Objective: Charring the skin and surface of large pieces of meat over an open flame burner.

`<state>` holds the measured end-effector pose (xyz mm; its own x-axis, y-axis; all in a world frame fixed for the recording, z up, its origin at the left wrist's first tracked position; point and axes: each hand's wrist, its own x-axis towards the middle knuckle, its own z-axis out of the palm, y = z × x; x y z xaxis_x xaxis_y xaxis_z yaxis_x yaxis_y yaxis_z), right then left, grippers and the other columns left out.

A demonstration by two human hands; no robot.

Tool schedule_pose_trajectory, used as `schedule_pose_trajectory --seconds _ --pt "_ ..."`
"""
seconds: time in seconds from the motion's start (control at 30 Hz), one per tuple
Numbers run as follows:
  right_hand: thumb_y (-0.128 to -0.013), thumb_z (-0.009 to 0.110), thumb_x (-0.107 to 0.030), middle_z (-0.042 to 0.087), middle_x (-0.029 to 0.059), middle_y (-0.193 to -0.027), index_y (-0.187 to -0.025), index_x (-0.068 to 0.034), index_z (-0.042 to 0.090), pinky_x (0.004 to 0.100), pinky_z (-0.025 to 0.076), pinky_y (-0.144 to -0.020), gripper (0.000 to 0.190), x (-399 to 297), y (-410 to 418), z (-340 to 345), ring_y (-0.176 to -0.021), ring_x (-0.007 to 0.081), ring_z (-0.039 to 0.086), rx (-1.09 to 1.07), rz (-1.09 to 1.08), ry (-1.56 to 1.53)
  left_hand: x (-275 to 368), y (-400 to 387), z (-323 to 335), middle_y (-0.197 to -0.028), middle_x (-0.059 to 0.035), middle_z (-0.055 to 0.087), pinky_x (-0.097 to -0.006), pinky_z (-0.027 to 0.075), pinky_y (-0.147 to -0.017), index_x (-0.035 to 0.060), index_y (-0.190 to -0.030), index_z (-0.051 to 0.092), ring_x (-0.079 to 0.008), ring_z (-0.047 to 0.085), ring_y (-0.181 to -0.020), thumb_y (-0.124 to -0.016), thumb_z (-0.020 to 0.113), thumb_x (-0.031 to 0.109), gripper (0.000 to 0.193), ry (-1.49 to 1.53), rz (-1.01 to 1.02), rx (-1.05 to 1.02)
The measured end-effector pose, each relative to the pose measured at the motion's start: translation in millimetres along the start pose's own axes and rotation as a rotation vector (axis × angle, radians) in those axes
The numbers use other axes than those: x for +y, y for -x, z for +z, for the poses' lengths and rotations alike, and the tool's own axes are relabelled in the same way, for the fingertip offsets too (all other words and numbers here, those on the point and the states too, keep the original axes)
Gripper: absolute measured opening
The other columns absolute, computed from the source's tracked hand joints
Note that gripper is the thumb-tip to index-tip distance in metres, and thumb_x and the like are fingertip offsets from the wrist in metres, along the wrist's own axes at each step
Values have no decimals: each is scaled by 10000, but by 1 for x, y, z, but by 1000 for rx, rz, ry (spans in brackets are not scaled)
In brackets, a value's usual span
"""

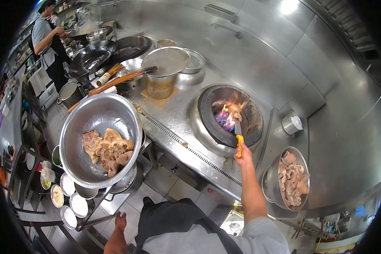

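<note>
My right hand (pixel 243 155) grips the yellow handle of a knife (pixel 237 127). A piece of raw-looking meat (pixel 234 111) is at the blade's far end, among orange and blue flames in the round wok burner (pixel 203 122). How the meat is held on the blade cannot be made out. My left hand (pixel 121 221) hangs low beside my apron, fingers slightly apart, holding nothing. A large metal bowl (pixel 96 111) to the left holds several browned meat pieces (pixel 108 149). To the right, a tilted steel bowl (pixel 307 177) is filled with pale meat pieces (pixel 292 181).
Behind the burner's left side stand a pot (pixel 160 87) topped by a fine strainer and a lidded container (pixel 193 65). A wooden-handled tool (pixel 114 83) extends towards the left bowl. Seasoning bowls (pixel 79 204) line the lower left. A co-worker (pixel 47 41) stands at the far left stove.
</note>
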<state>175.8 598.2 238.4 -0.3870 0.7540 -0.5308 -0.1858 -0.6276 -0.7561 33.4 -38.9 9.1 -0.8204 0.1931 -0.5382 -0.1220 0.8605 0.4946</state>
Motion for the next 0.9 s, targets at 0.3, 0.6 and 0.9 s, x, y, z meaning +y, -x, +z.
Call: schedule_pose_trajectory --seconds 0.3,0.6,0.9 --pt "-861 578 -277 448 -42 -541 -835 -100 499 170 334 -365 195 -9 -10 13 -388 31 390 3 12 -21 7 4 -2 -1236 -253 477 -369 351 -977 -40 -1248 411 -362 449 -1168 -865 499 347 551 71 -68 10" --pt "-859 583 -266 459 -24 -555 -849 -80 503 169 337 -357 203 -1 -17 17 -389 35 397 -73 75 -127 13 21 -5 -1269 -239 454 -356 326 -1007 -30 -1274 390 -353 412 -1208 -871 497 339 557 191 -120 1" --pt "-857 580 -291 447 -39 -515 -822 -79 511 189 356 -350 225 13 -22 10 -377 39 416 -180 115 -129 10 19 -5 -1228 -274 473 -366 344 -990 -36 -1265 396 -369 447 -1169 -857 508 354 575 149 -117 28"
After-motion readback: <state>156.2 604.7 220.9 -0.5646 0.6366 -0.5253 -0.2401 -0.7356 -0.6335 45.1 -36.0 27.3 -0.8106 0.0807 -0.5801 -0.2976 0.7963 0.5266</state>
